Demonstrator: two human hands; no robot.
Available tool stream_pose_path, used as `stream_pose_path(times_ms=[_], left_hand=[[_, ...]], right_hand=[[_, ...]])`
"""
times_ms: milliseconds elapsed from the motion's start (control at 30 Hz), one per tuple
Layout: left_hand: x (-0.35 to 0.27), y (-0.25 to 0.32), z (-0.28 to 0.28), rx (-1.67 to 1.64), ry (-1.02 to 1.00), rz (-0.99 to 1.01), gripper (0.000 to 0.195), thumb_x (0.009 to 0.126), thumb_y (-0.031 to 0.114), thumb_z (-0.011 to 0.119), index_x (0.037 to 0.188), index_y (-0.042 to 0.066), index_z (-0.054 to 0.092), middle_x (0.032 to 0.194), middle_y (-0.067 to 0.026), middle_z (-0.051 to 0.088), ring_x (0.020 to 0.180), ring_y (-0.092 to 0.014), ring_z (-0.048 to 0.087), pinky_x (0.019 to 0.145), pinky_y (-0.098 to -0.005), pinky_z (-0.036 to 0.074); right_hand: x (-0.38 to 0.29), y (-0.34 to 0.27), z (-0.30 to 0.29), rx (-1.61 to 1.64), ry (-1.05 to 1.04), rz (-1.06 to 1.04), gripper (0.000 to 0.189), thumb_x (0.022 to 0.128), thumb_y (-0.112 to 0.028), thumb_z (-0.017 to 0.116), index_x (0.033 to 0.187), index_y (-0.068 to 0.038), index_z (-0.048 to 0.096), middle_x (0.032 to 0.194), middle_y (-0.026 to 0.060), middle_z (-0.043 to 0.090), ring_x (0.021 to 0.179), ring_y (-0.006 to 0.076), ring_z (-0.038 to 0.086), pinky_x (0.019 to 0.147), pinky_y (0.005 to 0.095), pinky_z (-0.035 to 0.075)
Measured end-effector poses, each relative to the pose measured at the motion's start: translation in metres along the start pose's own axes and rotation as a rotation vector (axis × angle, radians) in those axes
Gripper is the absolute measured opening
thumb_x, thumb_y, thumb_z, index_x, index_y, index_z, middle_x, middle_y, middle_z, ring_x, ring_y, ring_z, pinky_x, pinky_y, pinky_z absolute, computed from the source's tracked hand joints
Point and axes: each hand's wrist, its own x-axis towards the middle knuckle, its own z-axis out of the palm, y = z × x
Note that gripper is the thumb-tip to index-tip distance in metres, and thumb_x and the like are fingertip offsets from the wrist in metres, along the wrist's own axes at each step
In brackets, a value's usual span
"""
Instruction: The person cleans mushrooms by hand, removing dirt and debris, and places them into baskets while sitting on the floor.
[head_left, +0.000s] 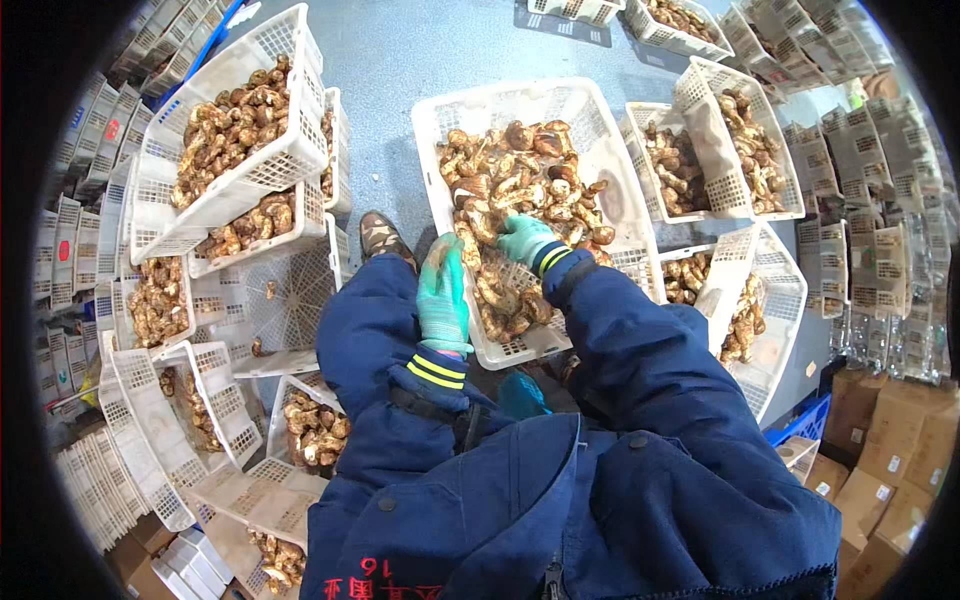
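Note:
In front of me stands a white plastic crate (525, 91) with mesh sides, holding many brown-and-cream mushrooms (517, 180) that look like matsutake. My right hand (526, 238), in a green knit work glove, reaches inside it among the mushrooms. Its fingertips are down at the pile, and whether they grip one is hidden. Along the crate's near left rim lies my left hand (444, 292), gloved alike, with its fingers straight and close together. I cannot tell whether it grips the rim. The near part of the crate sits between my legs.
Mushroom-filled crates (225, 135) are stacked at my left, some tilted. More filled crates (739, 150) stand at my right. An upright mesh crate (289, 300) holds a few small pieces. Cardboard boxes (862, 487) are piled at the lower right. Blue speckled floor (382, 97) shows ahead.

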Motion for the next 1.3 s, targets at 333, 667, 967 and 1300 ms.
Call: stream_pose_path(times_ms=[333,667,967,1300], left_hand=[[-0.001,-0.002,0.001,-0.190,0.092,-0.190,0.032,0.089,0.011,0.045,0.121,0.004,0.043,0.122,-0.0069,0.048,0.111,-0.019,0.049,0.087,-0.0253,0.040],[-0.004,0.012,0.010,-0.206,-0.057,-0.162,0.031,0.088,0.009,0.044,0.118,0.001,0.046,0.121,-0.0103,0.047,0.110,-0.019,0.047,0.089,-0.0266,0.040],[-0.011,0.028,0.034,-0.277,-0.114,-0.419,0.048,0.077,0.012,0.067,0.115,-0.009,0.044,0.101,-0.0094,0.056,0.083,-0.012,0.055,0.071,-0.0190,0.044],[-0.010,0.019,0.034,-0.439,-0.055,-0.418,0.011,0.077,0.003,0.063,0.085,-0.003,0.059,0.075,-0.0052,0.059,0.060,-0.008,0.050,0.050,-0.0215,0.039]], right_hand=[[-0.022,-0.017,0.018,-0.055,-0.011,-0.002,0.042,0.078,-0.034,0.055,0.107,-0.004,0.050,0.104,0.0190,0.057,0.101,0.0327,0.053,0.084,0.0384,0.042],[-0.090,0.006,-0.045,1.156,-0.160,-0.405,0.028,0.081,-0.009,0.058,0.105,0.005,0.052,0.086,0.0081,0.061,0.077,0.0188,0.061,0.065,0.0296,0.050],[-0.139,-0.014,-0.030,1.090,0.004,-0.313,0.015,0.082,-0.011,0.059,0.090,0.000,0.055,0.076,0.0017,0.058,0.069,0.0084,0.051,0.063,0.0238,0.043],[-0.137,-0.032,0.017,0.706,0.264,-0.250,0.021,0.075,-0.015,0.061,0.084,-0.004,0.046,0.067,0.0123,0.050,0.066,0.0182,0.052,0.061,0.0324,0.043]])
